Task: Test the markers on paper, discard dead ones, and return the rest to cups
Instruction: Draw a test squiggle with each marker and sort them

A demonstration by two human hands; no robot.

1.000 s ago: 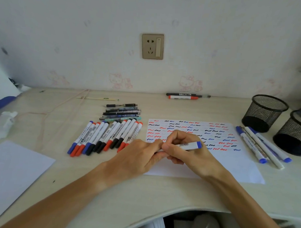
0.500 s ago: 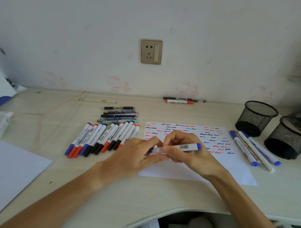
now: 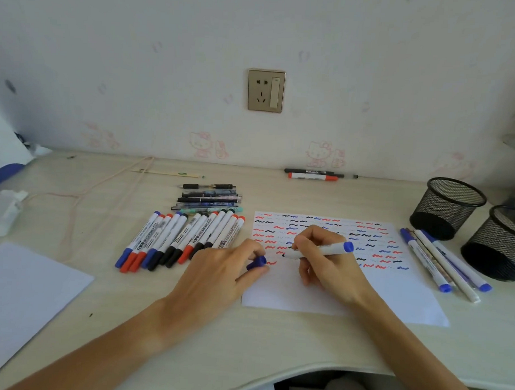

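Observation:
My right hand (image 3: 324,258) grips an uncapped blue-ended marker (image 3: 330,249), its dark tip pointing left just above the test paper (image 3: 363,297). My left hand (image 3: 227,269) pinches the marker's blue cap (image 3: 257,262) at the paper's left edge. The paper's upper half is filled with red, blue and black squiggles. A row of several capped markers (image 3: 181,239) lies left of the paper. Right of the paper lie three markers (image 3: 441,259). Two black mesh cups (image 3: 447,207) (image 3: 499,244) stand at the far right.
Several dark pens (image 3: 209,199) lie behind the marker row. A black and a red marker (image 3: 312,175) lie by the wall. A blank sheet (image 3: 22,291) lies at the front left, with a cord (image 3: 104,186) and crumpled tissue (image 3: 7,212) farther back on the left.
The two hands were together on the capped marker. The left hand has pulled the cap off to the left, and the right hand has turned the marker into a writing grip over the paper.

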